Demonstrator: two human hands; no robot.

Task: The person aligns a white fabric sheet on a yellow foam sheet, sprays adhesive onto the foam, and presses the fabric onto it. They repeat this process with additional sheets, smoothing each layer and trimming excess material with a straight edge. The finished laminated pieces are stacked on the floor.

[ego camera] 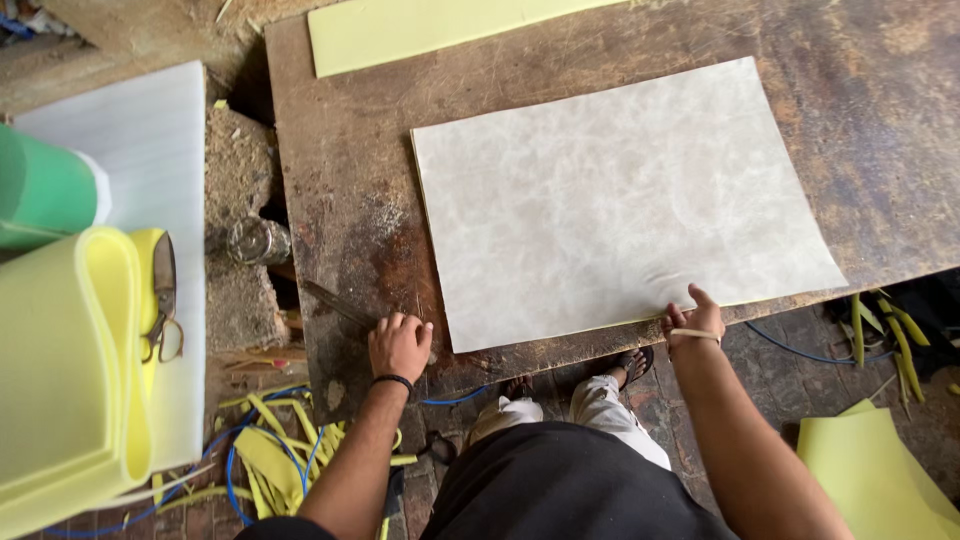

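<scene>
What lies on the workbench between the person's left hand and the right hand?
In the head view, the near edge of the grey sheet lies between the left hand and the right hand, on the worn workbench.

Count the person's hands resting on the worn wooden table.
2: the left hand at the table's near edge, the right hand on the corner of the pale grey marbled sheet.

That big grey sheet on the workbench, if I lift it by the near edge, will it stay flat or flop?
The grey sheet looks thin and lies fully flat on the workbench, so it would probably sag rather than hold stiff. A yellow layer shows along its near edge, likely foam backing, so it is probably light. The right hand pinches that edge; the left hand rests beside it.
</scene>
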